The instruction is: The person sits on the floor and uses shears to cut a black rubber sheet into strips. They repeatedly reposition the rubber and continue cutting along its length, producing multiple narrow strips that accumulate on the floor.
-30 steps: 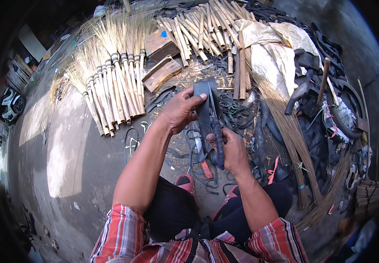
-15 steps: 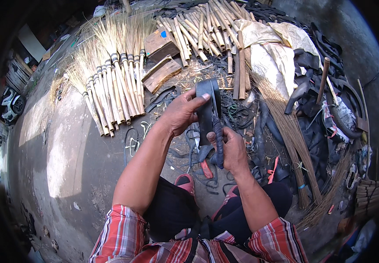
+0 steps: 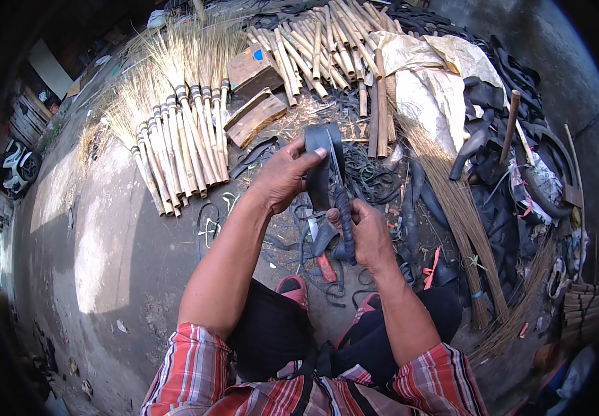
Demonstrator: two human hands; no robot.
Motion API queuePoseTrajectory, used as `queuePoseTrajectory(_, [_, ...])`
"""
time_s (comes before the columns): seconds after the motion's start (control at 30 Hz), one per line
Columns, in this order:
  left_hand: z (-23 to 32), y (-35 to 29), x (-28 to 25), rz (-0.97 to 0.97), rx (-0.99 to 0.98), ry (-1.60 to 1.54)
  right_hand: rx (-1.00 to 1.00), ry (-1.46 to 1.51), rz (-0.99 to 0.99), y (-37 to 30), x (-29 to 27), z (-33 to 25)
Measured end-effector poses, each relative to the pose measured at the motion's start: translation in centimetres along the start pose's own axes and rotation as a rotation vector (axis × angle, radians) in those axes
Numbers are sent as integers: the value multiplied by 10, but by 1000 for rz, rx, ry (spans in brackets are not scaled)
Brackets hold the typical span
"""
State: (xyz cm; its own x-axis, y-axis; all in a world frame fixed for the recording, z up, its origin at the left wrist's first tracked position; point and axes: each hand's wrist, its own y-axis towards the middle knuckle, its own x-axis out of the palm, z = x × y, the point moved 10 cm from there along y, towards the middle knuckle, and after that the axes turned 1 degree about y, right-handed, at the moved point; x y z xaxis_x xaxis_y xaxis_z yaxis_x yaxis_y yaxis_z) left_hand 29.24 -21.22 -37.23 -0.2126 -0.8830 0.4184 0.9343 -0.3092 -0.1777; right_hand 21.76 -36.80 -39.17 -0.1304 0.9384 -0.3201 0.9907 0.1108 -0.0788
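Observation:
My left hand (image 3: pixel 283 176) pinches a wide black rubber strip (image 3: pixel 319 184), its thumb lying across the front. The strip loops over at the top and hangs down in front of my body. My right hand (image 3: pixel 369 236) is closed around scissors (image 3: pixel 343 211) with dark wrapped handles. Their narrow grey blades point up and lie against the strip's right part. My fingers hide part of the handles. On the ground below lies a red-handled tool (image 3: pixel 326 267), partly under dark scraps.
Grass brooms (image 3: pixel 188 139) with bamboo handles lie at the left. Bamboo sticks (image 3: pixel 320 48) are heaped ahead, near wooden blocks (image 3: pixel 254 116). At right are a pale sack (image 3: pixel 431 97), thin stick bundles (image 3: pixel 455 201) and black rubber pieces (image 3: pixel 483 145). Rubber strips litter the floor.
The rubber strip and my left hand have shifted slightly left. The scissors have tilted a little, their blades leaning further left, and more of the blades shows beside the strip.

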Motion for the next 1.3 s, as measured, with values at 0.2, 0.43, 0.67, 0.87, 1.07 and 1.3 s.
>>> queuePoseTrajectory(0.2, [4, -3, 0, -4, 68, 44, 18, 21, -40, 1, 6, 2])
queuePoseTrajectory(0.43, [-4, -1, 6, 13, 37, 177, 1, -6, 5, 2, -3, -4])
queuePoseTrajectory(0.67, [2, -5, 1, 17, 14, 142, 92, 91, -98, 1, 11, 7])
queuePoseTrajectory(0.87, [-5, -7, 10, -21, 0, 250, 89, 72, -53, 5, 3, 11])
queuePoseTrajectory(1.07, [1, -7, 3, 41, -6, 196, 101, 38, -125, 0, 7, 6])
queuePoseTrajectory(1.3, [4, -9, 8, 20, 46, 261, -22, -19, -34, 5, 4, 5])
